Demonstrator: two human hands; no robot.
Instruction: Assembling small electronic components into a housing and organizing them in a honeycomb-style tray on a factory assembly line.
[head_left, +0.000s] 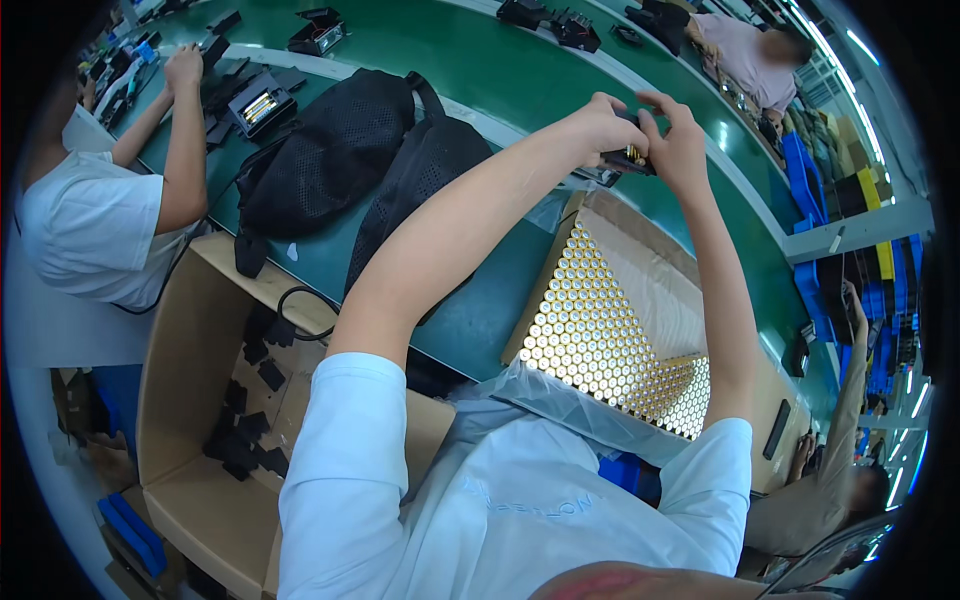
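Both hands reach out over the far side of the green surface [455,62], forearms forming an open frame, so that the small dark case [632,160] sits up between them, above the surface and just beyond the carton [648,222] of batteries. The left hand [604,128] has its grip closed on the case from the left, fingers curled about it, which probably steadies the piece. The right hand [678,148] comes at it from the other side with forefinger and thumb bent and a gap showing between them; the fingers hide the contact, so I cannot tell whether it pinches the case or only touches it. A yellowish glint shows inside, too small to read.

The batteries [590,325] are packed on end, bright tops outward, in tight rows that seem to keep them from rolling. Their carton stands close in front of the body, between the arms — within easy reach, I judge — with a clear plastic liner [575,392] folded over its near edge, perhaps to contain them.

To the left, a deep open cardboard box [195,510] stands below the surface's edge, its height suited to catching the loose black pieces [270,374] lying inside. Black mesh bags [335,150] rest on the surface behind it, apart from the hands.
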